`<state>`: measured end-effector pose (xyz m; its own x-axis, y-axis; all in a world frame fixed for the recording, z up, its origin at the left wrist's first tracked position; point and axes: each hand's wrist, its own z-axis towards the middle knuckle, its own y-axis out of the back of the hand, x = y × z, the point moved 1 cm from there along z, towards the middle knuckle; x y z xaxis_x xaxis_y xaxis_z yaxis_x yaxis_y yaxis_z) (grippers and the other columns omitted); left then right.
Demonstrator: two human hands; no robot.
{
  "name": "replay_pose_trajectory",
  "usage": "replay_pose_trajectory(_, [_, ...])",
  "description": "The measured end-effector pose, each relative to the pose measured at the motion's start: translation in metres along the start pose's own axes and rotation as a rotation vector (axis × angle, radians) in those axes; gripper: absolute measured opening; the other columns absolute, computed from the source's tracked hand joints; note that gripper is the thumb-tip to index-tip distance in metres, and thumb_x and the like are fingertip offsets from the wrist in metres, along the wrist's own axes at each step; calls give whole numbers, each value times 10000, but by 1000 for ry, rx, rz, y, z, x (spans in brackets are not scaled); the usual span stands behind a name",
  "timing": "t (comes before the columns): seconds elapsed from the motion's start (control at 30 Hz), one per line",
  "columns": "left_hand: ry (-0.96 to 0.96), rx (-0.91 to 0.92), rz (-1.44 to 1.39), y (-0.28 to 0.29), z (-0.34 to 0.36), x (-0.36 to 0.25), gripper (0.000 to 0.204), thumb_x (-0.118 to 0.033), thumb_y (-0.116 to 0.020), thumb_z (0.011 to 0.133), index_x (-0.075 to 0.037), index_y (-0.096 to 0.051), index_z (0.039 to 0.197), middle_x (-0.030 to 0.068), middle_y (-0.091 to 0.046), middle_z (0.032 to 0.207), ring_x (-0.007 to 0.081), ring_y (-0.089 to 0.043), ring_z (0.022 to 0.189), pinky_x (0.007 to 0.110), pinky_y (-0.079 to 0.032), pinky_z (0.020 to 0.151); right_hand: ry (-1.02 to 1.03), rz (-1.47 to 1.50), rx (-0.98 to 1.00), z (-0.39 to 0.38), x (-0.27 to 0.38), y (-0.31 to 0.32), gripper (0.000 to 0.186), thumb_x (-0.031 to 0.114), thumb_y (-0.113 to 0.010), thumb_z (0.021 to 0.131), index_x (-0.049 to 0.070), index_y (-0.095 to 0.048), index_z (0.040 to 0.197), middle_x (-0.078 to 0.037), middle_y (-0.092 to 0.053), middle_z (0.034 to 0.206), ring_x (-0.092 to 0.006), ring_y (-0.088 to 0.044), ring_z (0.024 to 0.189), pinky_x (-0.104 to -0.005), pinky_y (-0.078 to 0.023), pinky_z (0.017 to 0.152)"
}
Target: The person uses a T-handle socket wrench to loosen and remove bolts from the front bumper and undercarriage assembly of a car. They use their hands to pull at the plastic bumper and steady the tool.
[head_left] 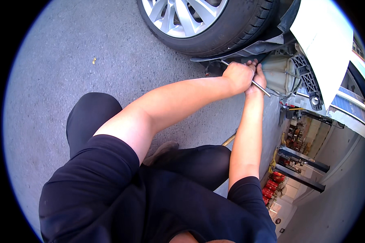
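My left hand is closed round a slim metal bar, which slants from under the car's dark trim down to the right. Close against that fist is my right hand, palm up, with the bar crossing in front of its palm. Its fingers bend behind the left fist, and what they hold is hidden. Both hands are low at the car's corner, between the tyre and a pale translucent plastic tank. A dark plastic liner edge hangs just above them.
A white body panel rises at the right, with a black ribbed bracket below it. Grey pavement lies to the left. Red containers and dark lift beams stand farther off. My knee is bent at the left.
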<state>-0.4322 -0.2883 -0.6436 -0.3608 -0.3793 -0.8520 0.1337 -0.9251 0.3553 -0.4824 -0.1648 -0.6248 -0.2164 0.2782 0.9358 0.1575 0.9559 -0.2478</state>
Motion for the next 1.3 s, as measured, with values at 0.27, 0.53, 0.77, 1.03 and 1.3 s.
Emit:
replay_pose_trajectory(0.27, [-9,-5,23,11,6,-8,378,-164,-500,880,35,-598,1186,226,-696,980,351,-701,829,448,-557,739,-11,98,63,-1,3,-4,253,269,-418,1048,60,-545,1112,-92,-609,920,-229,-598,905,-413,-502,906])
replay_pose_trajectory(0.53, [64,55,-77,10,4,-5,395,-179,-487,889,35,-596,1202,201,-698,1021,330,-700,898,438,-546,812,-1,54,-1,2,1,-7,249,264,-420,1049,56,-551,1089,-84,-608,898,-228,-607,893,-401,-510,892])
replay_pose_trajectory(0.77, [68,37,-105,6,1,-5,351,-201,-520,892,12,-613,1155,212,-697,947,359,-692,836,463,-543,746,1,7,6,-4,4,-4,269,254,-415,1051,38,-560,1118,-79,-608,892,-227,-609,901,-396,-510,887])
replay_pose_trajectory(1.03, [-20,62,135,4,0,-13,350,-171,-516,897,9,-587,1188,152,-709,915,299,-702,799,423,-532,735,-25,-19,111,-3,9,7,339,257,-400,1054,8,-534,1241,-65,-595,925,-212,-590,916,-383,-497,898])
replay_pose_trajectory(1.3, [50,-120,-16,14,21,-17,207,-165,-527,864,-4,-655,891,184,-697,785,316,-700,693,425,-553,613,-30,7,110,-24,16,-21,389,339,-416,1048,34,-528,1262,-71,-620,1126,-213,-587,1103,-377,-449,1007])
